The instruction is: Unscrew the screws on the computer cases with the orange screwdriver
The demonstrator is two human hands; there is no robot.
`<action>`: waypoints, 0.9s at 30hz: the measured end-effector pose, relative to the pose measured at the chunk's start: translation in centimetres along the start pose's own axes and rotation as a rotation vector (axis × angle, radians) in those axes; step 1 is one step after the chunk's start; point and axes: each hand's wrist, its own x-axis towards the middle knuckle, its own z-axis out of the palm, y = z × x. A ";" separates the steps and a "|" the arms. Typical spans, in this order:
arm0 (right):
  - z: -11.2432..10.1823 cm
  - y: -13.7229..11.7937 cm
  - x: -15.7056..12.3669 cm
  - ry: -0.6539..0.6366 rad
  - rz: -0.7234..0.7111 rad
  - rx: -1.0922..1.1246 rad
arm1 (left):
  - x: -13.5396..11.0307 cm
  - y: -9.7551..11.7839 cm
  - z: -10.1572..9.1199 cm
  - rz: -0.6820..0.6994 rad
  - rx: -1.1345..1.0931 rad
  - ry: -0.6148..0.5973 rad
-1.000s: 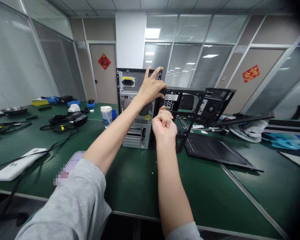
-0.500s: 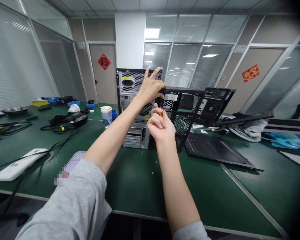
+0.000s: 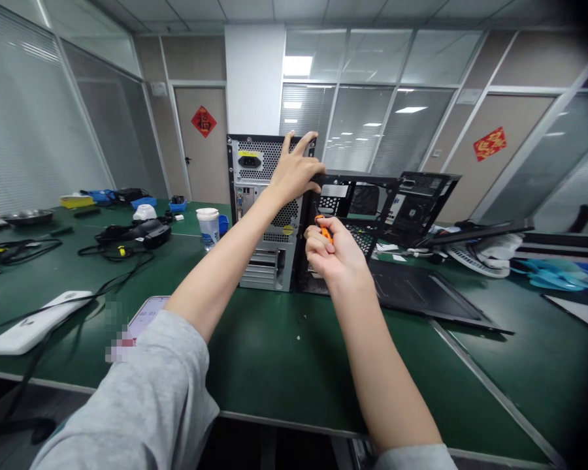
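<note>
Your right hand (image 3: 330,251) has just swung a little to the right and turned, so more of the small tool with the bright orange handle (image 3: 326,232) shows now. Your fingers are curled tight around it, and its dark thin end points up near the black metal frame with holes (image 3: 357,177); I cannot tell if the tip touches anything. Your left hand (image 3: 294,173) has stayed up at the top right corner of the tall silver metal computer case with black edges (image 3: 266,155). Those fingers are spread wide, but I cannot tell if the thumb is pinching. The case stands upright on the shiny green desk (image 3: 269,365), just beside the frame, so the work seems to be at that edge
</note>
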 end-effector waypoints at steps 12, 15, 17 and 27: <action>0.1 1.5 0.7 0.122 -0.117 -0.265 | 0.0 0.1 -0.3 -0.013 -0.018 -0.021; -0.1 2.0 1.0 0.147 -0.163 -0.324 | 0.1 0.2 -0.4 -0.015 -0.023 -0.024; -0.2 2.1 1.1 0.146 -0.173 -0.318 | 0.1 0.3 -0.5 -0.026 -0.015 -0.036; -0.2 1.4 1.2 0.099 -0.162 -0.253 | 0.0 0.2 -0.4 -0.010 -0.014 -0.020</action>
